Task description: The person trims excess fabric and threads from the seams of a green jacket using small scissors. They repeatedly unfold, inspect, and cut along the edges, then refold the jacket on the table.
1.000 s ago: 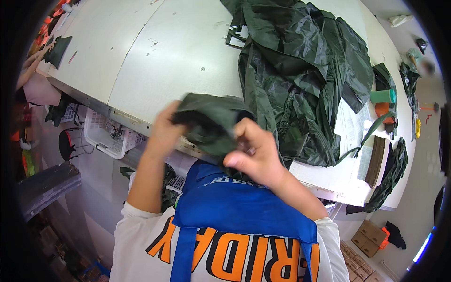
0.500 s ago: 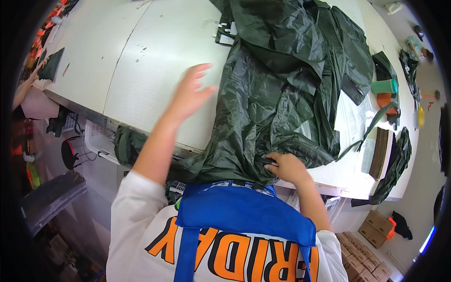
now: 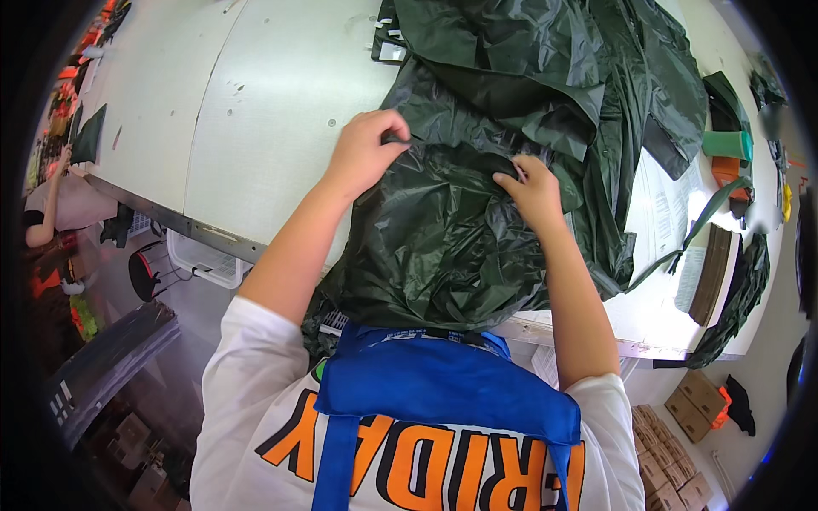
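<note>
A crumpled sheet of thin, shiny dark green fabric (image 3: 434,247) spreads over the table and hangs over its near edge against my blue apron (image 3: 443,375). My left hand (image 3: 362,155) is closed on the left edge of this fabric, with the fingertips curled around a fold. To the right, my right hand (image 3: 538,194) pinches a raised fold of the same fabric between thumb and fingers. The stretch between both hands is lifted into a ridge. More dark green fabric (image 3: 520,51) lies heaped beyond them, and its full shape cannot be made out.
The white table (image 3: 264,128) has a metal front edge. A green cylinder (image 3: 727,145), an orange item and a cardboard stack (image 3: 713,277) sit at the right. White baskets (image 3: 204,260) are below. At far left, another person's hand (image 3: 64,162) is beside dark fabric.
My left hand, open above the table before, has come down onto the fabric's left edge. My right hand has moved away from me, and the near part of the fabric has been drawn up with it.
</note>
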A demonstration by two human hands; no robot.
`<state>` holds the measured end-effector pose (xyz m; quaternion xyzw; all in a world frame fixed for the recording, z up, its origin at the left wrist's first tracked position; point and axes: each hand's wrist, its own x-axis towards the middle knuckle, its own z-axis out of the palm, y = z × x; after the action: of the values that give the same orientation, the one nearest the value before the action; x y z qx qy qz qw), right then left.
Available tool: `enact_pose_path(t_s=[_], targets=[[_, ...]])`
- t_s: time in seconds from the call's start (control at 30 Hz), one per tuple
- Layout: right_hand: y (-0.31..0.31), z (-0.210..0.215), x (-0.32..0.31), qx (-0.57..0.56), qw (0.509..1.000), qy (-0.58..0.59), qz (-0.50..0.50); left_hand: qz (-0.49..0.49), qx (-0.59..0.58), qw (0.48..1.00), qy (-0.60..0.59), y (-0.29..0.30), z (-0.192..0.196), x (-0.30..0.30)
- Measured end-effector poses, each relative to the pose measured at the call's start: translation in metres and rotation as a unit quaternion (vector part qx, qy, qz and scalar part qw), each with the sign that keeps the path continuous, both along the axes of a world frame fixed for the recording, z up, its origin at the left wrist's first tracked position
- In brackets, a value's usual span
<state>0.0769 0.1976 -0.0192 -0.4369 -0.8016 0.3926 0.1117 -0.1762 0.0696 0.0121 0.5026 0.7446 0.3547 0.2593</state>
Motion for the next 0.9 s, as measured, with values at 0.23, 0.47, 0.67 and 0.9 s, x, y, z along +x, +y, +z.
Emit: enact_pose_path(t_s=[0.23, 0.47, 0.67, 0.9], targets=[[-0.035, 0.050, 0.026, -0.018, 0.974, 0.224, 0.009, 0.019, 0.181, 0.982, 0.046, -0.061, 0.020, 0.011], [-0.055, 0.066, 0.037, 0.252, 0.932, 0.215, 0.145, 0.042, 0.227, 0.973, -0.002, -0.072, 0.021, 0.011], [-0.065, 0.065, 0.037, 0.278, 0.916, 0.238, 0.167, 0.002, 0.243, 0.970, 0.025, -0.076, 0.024, 0.003], [-0.076, 0.062, 0.039, 0.246, 0.921, 0.259, 0.157, -0.039, 0.120, 0.987, -0.100, -0.076, 0.026, -0.024]])
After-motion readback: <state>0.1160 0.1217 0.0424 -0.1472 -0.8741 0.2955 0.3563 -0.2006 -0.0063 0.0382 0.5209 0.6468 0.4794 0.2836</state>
